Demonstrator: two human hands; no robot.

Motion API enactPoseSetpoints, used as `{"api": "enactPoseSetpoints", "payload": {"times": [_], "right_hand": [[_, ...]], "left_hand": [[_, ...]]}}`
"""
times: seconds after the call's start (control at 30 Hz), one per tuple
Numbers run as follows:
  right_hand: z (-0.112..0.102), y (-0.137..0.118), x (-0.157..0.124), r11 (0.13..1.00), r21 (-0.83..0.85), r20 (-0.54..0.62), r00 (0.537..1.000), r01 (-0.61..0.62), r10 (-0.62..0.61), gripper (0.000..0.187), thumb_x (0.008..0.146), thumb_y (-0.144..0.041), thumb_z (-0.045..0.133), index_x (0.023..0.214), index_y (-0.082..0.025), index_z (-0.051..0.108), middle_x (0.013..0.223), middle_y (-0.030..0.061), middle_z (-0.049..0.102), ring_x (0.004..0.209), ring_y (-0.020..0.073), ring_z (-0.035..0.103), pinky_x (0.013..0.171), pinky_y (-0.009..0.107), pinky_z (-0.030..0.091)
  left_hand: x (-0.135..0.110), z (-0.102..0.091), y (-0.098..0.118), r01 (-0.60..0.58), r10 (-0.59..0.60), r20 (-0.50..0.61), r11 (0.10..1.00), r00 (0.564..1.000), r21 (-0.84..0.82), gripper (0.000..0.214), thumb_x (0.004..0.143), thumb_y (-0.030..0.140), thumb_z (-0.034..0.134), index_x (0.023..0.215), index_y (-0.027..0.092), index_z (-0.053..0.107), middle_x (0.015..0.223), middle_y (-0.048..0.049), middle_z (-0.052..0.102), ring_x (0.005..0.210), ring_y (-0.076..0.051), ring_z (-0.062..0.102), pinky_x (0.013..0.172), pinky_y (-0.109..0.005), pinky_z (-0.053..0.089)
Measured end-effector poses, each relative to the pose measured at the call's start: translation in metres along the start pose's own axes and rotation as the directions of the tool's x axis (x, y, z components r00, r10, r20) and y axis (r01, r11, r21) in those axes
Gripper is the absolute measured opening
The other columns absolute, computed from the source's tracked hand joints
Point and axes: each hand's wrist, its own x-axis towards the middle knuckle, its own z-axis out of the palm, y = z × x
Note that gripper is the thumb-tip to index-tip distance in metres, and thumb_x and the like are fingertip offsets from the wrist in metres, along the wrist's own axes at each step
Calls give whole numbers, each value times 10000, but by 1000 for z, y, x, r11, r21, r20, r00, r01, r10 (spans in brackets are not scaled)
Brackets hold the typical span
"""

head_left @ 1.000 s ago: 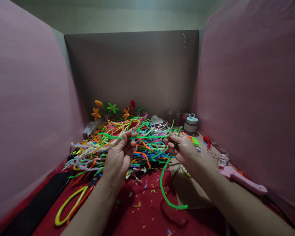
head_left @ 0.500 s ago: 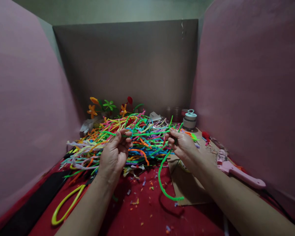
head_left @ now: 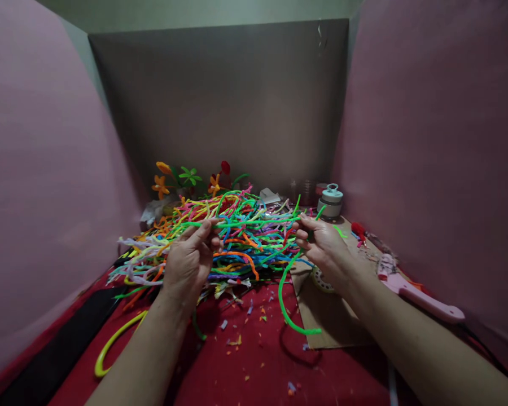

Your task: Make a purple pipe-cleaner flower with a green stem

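Note:
A bright green pipe cleaner [head_left: 258, 222] is stretched nearly straight between my two hands. My left hand [head_left: 192, 256] pinches it between thumb and fingers, with a short end poking out to the left. Its other part is gripped by my right hand [head_left: 322, 239], fingers curled. Below that hand a green length [head_left: 284, 304] hangs in a curve; whether it belongs to the same piece is hidden by the fingers. Two short green tips rise above my right hand. Directly behind lies a big pile of many-coloured pipe cleaners [head_left: 237, 265].
Pipe-cleaner flowers [head_left: 190, 176] stand behind the pile. At right are a lidded jar [head_left: 331, 204], a pink glue gun [head_left: 423, 296] and cardboard [head_left: 334, 327]. Colourful scraps litter the red cloth [head_left: 220, 372]. A yellow loop [head_left: 110, 349] lies left. Pink panels flank both sides.
My hands have moved slightly apart, drawing the green pipe cleaner straighter and a little higher. The view has shifted a little.

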Motion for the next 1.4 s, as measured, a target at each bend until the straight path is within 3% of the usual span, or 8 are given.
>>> {"api": "enactPoseSetpoints", "payload": {"times": [0.27, 0.5, 0.8, 0.93, 1.13, 1.23, 1.3, 1.4], "right_hand": [[1, 4, -1, 1000, -22, -10, 1000, -21, 20, 143, 772, -145, 537, 645, -163, 473, 511, -15, 538, 355, 46, 384, 302, 136, 268], [3, 9, -3, 999, -24, -5, 999, -45, 45, 168, 806, -136, 483, 638, -142, 487, 501, -2, 542, 358, 47, 390, 318, 138, 284], [3, 13, -3, 998, -11, -20, 998, -56, 56, 147, 781, -141, 518, 634, -137, 518, 515, 9, 567, 375, 56, 417, 346, 152, 336], [4, 15, -3, 996, 9, -5, 996, -87, 88, 117, 769, -124, 518, 653, -145, 519, 501, -6, 555, 364, 52, 404, 333, 142, 312], [4, 17, -4, 983, -5, 31, 983, -181, 181, 129, 775, -107, 514, 652, -141, 500, 477, -22, 510, 352, 55, 390, 321, 153, 291], [1, 20, -1, 982, -15, 36, 981, -190, 190, 93, 821, -146, 513, 734, -124, 538, 589, 1, 560, 427, 66, 457, 384, 173, 377], [-2, 24, 3, 984, -20, 34, 983, -178, 178, 135, 857, -222, 510, 921, -118, 568, 822, 43, 612, 631, 108, 570, 548, 246, 489], [-6, 29, 9, 987, -26, 34, 987, -157, 158, 303, 868, -303, 505, 1133, -157, 515, 1123, 81, 549, 938, 191, 570, 776, 391, 492]], "left_hand": [[0, 1, 1, -56, 54, 99, 998, 994, 17, 113, 762, 196, 612, 755, 112, 687, 841, -68, 672, 578, -102, 564, 490, -211, 481], [1, 1, 2, 5, -1, 76, 998, 997, -60, 129, 766, 204, 615, 826, 107, 675, 727, -63, 667, 579, -104, 584, 514, -192, 477], [6, -1, -1, 49, -71, -109, 980, 992, -191, 70, 789, 172, 581, 784, 143, 645, 595, -7, 613, 591, -104, 594, 574, -216, 496], [2, 5, 5, 122, -159, -88, 935, 983, -333, 249, 893, 194, 411, 773, 140, 622, 491, 27, 501, 518, -79, 545, 636, -239, 508], [-1, 5, 7, 144, -164, -25, 921, 986, -361, 320, 923, 194, 325, 785, 129, 607, 419, 62, 386, 380, -51, 407, 470, -199, 448], [-1, 2, 4, 156, -175, -31, 932, 984, -328, 254, 902, 193, 388, 800, 128, 612, 393, 72, 361, 354, -52, 372, 427, -197, 417], [1, 1, 3, 164, -188, -50, 936, 981, -312, 235, 891, 185, 404, 797, 128, 612, 394, 71, 365, 358, -57, 378, 426, -205, 416], [3, 0, 3, 161, -188, -64, 942, 980, -295, 213, 874, 179, 423, 782, 129, 609, 432, 57, 404, 391, -67, 413, 429, -212, 411]]}}
